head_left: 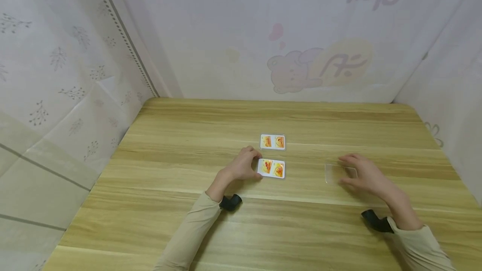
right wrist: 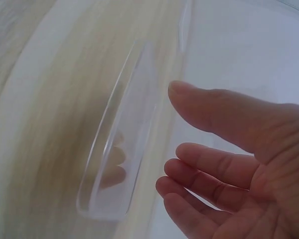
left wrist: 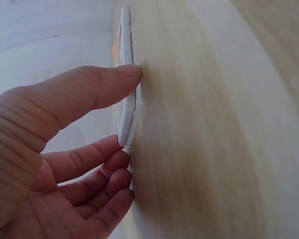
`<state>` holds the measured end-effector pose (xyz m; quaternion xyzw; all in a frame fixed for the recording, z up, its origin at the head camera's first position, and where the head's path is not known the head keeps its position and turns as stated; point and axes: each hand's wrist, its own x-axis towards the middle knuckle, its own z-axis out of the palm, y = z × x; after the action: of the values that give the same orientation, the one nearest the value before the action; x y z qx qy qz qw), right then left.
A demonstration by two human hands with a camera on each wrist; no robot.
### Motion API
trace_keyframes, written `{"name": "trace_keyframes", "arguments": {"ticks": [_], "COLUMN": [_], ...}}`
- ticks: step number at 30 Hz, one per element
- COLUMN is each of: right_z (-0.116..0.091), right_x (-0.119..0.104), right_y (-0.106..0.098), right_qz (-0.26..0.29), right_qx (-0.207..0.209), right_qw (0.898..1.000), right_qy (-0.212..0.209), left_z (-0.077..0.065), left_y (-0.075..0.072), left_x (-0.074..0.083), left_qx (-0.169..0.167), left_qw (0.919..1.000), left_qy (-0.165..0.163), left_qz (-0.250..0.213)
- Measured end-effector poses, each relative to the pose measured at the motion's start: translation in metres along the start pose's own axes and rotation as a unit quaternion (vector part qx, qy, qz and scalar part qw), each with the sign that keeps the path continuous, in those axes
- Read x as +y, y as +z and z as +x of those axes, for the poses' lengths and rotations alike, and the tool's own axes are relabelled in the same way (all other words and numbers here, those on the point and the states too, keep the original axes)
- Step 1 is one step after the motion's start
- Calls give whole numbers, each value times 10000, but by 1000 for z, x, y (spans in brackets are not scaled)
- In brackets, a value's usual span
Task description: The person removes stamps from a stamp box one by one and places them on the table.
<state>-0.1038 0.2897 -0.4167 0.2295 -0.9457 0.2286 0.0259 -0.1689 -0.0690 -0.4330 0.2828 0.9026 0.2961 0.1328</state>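
My left hand [head_left: 242,166] holds the left end of a clear plastic case [left wrist: 136,112] with a white card [head_left: 271,168] printed with orange and yellow pictures. In the left wrist view the thumb lies along one long edge and the index fingertip is at the near corner. A transparent plastic lid [right wrist: 120,144] lies on the table to the right. Over its right end hovers my right hand [head_left: 367,177], thumb and fingers spread apart and nothing between them; the right wrist view shows a gap between the fingertips and the lid.
A second, similar picture card [head_left: 273,141] in a clear case lies just beyond the first on the wood-grain table [head_left: 180,137]. Printed cloth [head_left: 211,45] hangs behind the table's far edge and along both sides. A black wrist mount [head_left: 231,203] sits under the left sleeve.
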Motion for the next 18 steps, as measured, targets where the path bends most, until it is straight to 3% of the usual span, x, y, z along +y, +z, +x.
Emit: {"name": "trace_keyframes", "arguments": {"ticks": [7, 18], "right_z": [8, 24], "right_x": [-9, -24], "right_y": [1, 4], "right_qz": [101, 178], "right_qx": [221, 198], "right_qw": [9997, 9996], "right_qy": [-87, -90], "left_z": [0, -1], "left_y": [1, 0], "left_x": [0, 0], "left_qx": [10, 30], "left_qw": [10000, 10000], "left_qy": [9, 37], "left_qz": [8, 36]}}
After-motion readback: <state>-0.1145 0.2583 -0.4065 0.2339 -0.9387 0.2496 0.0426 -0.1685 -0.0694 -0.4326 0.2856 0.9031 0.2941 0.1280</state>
